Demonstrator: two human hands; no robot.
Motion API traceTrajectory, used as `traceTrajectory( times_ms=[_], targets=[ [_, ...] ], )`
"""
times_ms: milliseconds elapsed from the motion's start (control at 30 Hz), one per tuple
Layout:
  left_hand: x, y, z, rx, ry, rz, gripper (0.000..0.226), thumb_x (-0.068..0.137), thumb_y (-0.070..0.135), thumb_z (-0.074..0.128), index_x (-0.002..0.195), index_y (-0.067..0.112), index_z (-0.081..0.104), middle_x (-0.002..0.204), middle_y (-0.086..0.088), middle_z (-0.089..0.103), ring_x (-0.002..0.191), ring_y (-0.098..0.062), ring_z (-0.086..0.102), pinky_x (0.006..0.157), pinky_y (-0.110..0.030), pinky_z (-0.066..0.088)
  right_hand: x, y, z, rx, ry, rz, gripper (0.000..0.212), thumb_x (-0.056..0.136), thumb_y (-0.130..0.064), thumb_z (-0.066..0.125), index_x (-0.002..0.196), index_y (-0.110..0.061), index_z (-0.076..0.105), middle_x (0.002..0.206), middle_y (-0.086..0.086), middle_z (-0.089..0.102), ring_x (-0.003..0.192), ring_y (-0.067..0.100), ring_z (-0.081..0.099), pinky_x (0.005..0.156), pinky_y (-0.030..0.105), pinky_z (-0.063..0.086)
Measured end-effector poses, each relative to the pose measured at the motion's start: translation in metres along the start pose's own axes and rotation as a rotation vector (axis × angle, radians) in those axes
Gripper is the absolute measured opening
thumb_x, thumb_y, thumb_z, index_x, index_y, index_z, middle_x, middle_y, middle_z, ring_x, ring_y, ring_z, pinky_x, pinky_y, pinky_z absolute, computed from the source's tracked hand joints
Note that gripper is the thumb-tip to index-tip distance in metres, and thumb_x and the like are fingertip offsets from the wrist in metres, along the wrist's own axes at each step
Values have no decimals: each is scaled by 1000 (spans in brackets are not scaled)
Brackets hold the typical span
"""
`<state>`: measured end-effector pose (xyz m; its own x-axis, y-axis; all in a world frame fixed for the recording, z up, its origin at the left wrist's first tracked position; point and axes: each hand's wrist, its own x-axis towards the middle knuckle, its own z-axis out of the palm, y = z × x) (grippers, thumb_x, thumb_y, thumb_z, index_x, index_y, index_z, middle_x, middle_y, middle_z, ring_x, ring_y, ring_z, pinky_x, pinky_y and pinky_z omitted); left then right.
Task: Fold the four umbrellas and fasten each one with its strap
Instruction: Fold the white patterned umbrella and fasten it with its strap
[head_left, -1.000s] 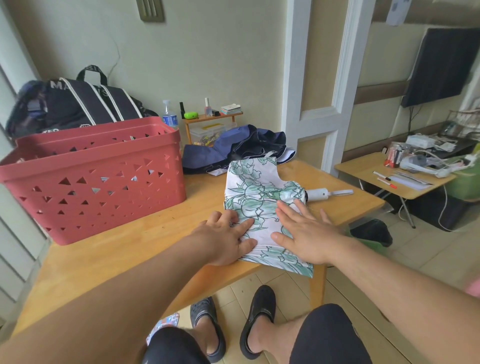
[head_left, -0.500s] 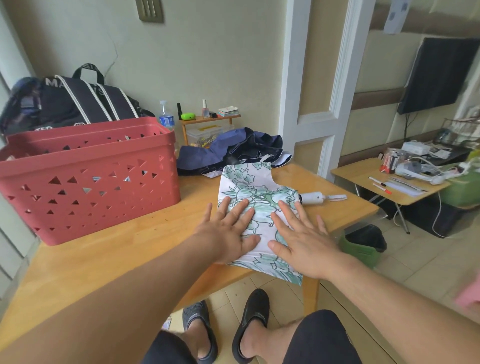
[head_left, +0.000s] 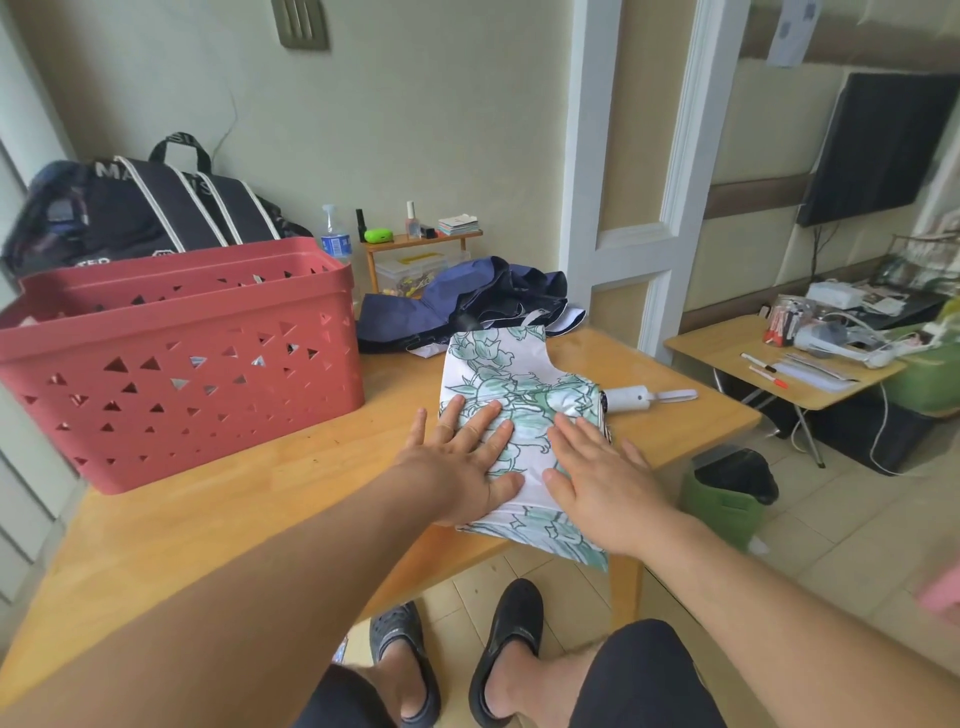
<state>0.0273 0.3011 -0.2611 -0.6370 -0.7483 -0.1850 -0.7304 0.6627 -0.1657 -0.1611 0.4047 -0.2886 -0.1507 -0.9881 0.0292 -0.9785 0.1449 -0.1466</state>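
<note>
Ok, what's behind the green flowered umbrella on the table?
Behind the flowered umbrella lies a dark blue umbrella, unfolded and crumpled at the table's far edge. White cloth peeks out beside it. Its handle and strap are hidden in the folds.

A white umbrella with green flower print (head_left: 511, 387) lies flattened near the table's front right edge, its white handle (head_left: 631, 400) pointing right. Behind it, a navy blue umbrella (head_left: 467, 304) lies crumpled and unfolded.

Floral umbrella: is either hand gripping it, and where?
No grip. Left hand and right hand press flat, fingers straight, on the floral umbrella canopy's near half.
</note>
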Motion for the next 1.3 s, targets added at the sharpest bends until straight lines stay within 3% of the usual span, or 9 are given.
traceTrajectory(
  times_ms=[100, 200, 333, 500, 633, 733, 900, 1067, 1300],
  targets=[
    [-3, -1, 7, -87, 86, 21, 80, 95, 80, 10, 163, 43, -11, 168, 19, -28, 155, -23, -30, 124, -61, -11, 1, -1, -2, -2, -22, -7, 61, 108, -55, 10, 165, -38, -3, 169, -19, -20, 156, 4, -17, 128, 51, -2],
    [-5, -6, 11, -219, 346, 64, 76, 90, 80, 23, 159, 48, 31, 172, 20, 10, 159, -23, 5, 127, -53, 8, 0, -1, -3, -19, -20, -13, 56, 108, -51, 10, 163, -47, -1, 170, -18, -17, 157, 6, -15, 128, 53, -1],
    [8, -15, -11, -432, 620, -15, 45, 97, 62, 37, 106, 39, 75, 126, 20, 66, 122, -21, 49, 105, -43, 40, 1, -2, 0, -19, -13, -17, 54, 108, -51, 8, 161, -51, 2, 170, -17, -17, 157, 7, -15, 127, 55, 0],
    [47, -30, -50, -886, 528, -392, 52, 89, 48, 56, 140, 46, 49, 134, -5, 51, 131, -35, 40, 110, -44, 40, -1, -3, -1, -24, -3, -19, 54, 108, -50, 8, 162, -50, 1, 170, -16, -18, 157, 7, -17, 127, 54, -3],
    [74, -36, -61, -1279, 443, -377, 64, 87, 32, 65, 146, 40, 42, 99, -9, 68, 79, -30, 64, 63, -36, 52, -1, -2, 0, -17, -2, -24, 55, 108, -49, 9, 162, -48, 1, 171, -15, -17, 157, 8, -17, 127, 53, -6],
    [81, -33, -62, -1250, 531, -372, 54, 94, 26, 68, 144, 32, 47, 91, -4, 63, 68, -22, 58, 58, -30, 46, -1, -2, 0, -8, 4, -30, 55, 108, -49, 11, 162, -47, 2, 171, -14, -17, 157, 9, -17, 126, 53, -6],
    [80, -31, -63, -1198, 664, -416, 55, 91, 43, 78, 136, 22, 57, 95, 6, 59, 99, -24, 63, 89, -39, 54, -1, -2, 0, 6, 1, -31, 55, 108, -49, 12, 162, -48, 2, 171, -14, -16, 157, 8, -17, 126, 53, -8],
    [67, -33, -68, -1278, 798, -355, 18, 87, 39, 80, 96, 26, 72, 89, 4, 71, 88, -22, 70, 80, -38, 60, -3, -3, 0, 26, 12, -32, 55, 108, -48, 13, 162, -48, 5, 171, -16, -15, 157, 7, -17, 126, 52, -7],
    [21, -19, -64, -1384, 786, -111, 32, 91, 19, 69, 103, 46, 57, 80, 2, 53, 68, -17, 52, 66, -35, 45, -4, -2, -9, 63, -12, -37, 55, 109, -49, 17, 163, -45, 10, 169, -20, -15, 156, 4, -15, 127, 50, -5]
  ],
)
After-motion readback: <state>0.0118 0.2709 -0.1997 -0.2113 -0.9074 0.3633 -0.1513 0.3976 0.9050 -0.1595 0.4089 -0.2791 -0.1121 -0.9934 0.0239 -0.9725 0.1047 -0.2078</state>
